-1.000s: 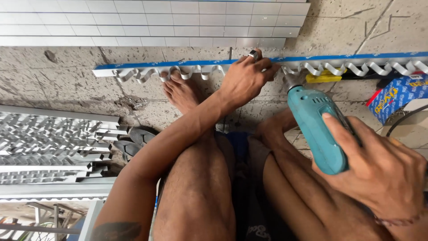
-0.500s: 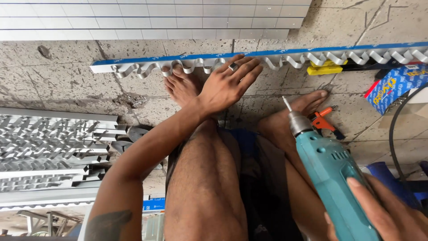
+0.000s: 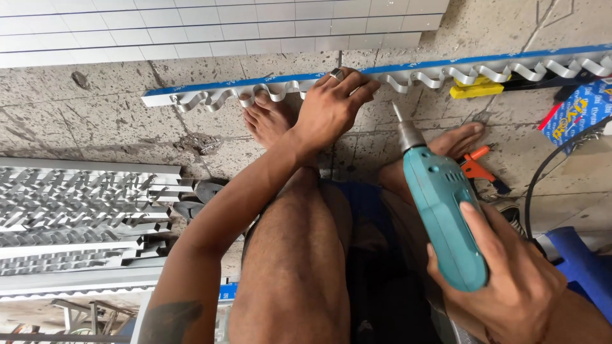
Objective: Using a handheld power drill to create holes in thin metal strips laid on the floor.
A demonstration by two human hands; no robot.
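1. Left hand (image 3: pixel 331 108) spread flat, pressing down on wavy aluminium strip (image 3: pixel 280 90) (blue-edged) on the floor.
2. Right hand (image 3: pixel 510 280) wrapped around teal drill (image 3: pixel 443 210), bit pointing at the strip just beside the left hand.
3. Beyond the drill: yellow clip (image 3: pixel 475 88), orange tool (image 3: pixel 478 167).

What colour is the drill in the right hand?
Teal drill with a silver chuck, held in the right hand; head view.

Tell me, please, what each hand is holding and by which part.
The right hand grips the teal drill by its rear body. The left hand presses on the scalloped aluminium strip, palm down.
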